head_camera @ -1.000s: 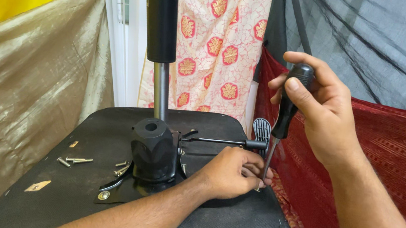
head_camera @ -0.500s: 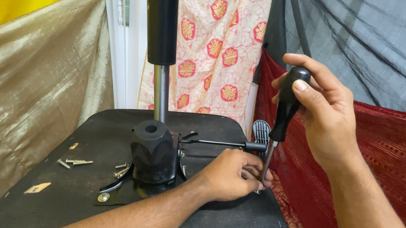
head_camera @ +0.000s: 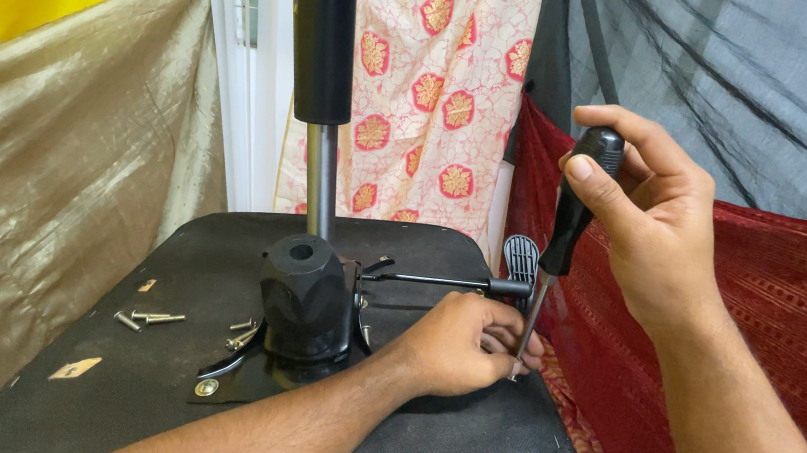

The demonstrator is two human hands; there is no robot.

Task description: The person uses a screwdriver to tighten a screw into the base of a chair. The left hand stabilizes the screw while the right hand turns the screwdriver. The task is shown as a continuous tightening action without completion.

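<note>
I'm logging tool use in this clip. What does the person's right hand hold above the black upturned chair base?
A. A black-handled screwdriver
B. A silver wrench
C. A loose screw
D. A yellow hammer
A: the right hand grips the black-handled screwdriver upright, its thin metal shaft running down to the left hand, which rests on the black upturned chair base.

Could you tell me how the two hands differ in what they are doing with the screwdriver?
The right hand is raised and wraps the black handle of the screwdriver; the left hand lies low on the black seat base, fingers curled by the tip. The right hand's thumb presses the handle's top, while the left hand's fingers steady the shaft's lower end. Both are bare and touch the same tool.
</note>
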